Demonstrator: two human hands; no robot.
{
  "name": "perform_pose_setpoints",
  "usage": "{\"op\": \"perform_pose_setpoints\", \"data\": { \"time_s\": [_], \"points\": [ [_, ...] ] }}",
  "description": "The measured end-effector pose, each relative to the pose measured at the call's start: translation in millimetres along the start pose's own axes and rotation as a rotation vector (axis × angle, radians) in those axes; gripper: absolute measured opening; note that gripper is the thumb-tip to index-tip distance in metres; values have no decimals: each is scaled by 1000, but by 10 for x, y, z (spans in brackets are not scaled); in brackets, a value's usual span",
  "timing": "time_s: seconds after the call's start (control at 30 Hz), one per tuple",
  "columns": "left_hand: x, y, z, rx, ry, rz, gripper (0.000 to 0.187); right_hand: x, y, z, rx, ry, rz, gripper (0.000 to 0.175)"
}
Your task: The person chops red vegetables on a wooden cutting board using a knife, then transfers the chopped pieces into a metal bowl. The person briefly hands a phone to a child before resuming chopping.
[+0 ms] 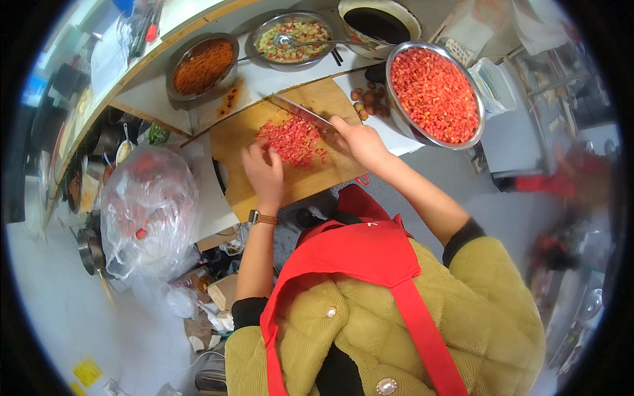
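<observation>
A wooden cutting board lies before me with a loose pile of diced red vegetable on it. My right hand grips a kitchen knife by its handle, which the fingers mostly cover. The blade slants away to the upper left, along the far side of the pile. At the pile's left edge is my left hand, fingers bent and slightly apart, fingertips against the dice. I see nothing gripped in it. To the right, a large metal bowl is heaped with similar red dice.
Small rounded vegetable pieces lie between board and bowl. Behind stand a bowl of orange-red seasoning, a bowl of mixed dice with a ladle, and a pot of dark liquid. A clear plastic bag bulges at left. A blurred person is at right.
</observation>
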State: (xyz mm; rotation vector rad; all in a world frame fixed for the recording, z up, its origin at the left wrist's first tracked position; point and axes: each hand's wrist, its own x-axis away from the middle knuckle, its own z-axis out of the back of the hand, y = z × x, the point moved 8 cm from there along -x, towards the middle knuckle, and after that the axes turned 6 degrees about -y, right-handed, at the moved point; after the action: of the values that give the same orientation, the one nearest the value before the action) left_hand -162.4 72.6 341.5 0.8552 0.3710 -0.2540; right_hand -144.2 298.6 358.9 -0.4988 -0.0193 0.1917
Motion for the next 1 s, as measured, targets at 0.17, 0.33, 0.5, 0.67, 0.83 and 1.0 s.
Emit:
{"op": "perform_pose_setpoints", "data": {
  "time_s": [0.17, 0.33, 0.5, 0.67, 0.83, 1.0],
  "points": [
    [-634, 74, 61, 140, -193, 6, 38, 252, 103, 42, 227, 17, 169, 25],
    [-206, 459, -660, -37, -855, -344, 84, 318, 23, -29, 207, 185, 405, 18],
    [-191, 479, -913, -123, -806, -409, 92, 343, -85, -88, 165, 232, 566, 13],
    [-387, 429, -1086, -209, -699, -396, 86, 309, -260, -178, 129, 219, 723, 13],
    [-590, 157, -1025, -255, -569, -292, 74, 354, -309, -87, 92, 194, 716, 15],
    [-706, -547, -598, -144, -463, -44, 64, 591, 52, 223, -4, 200, 248, 20]
  ]
}}
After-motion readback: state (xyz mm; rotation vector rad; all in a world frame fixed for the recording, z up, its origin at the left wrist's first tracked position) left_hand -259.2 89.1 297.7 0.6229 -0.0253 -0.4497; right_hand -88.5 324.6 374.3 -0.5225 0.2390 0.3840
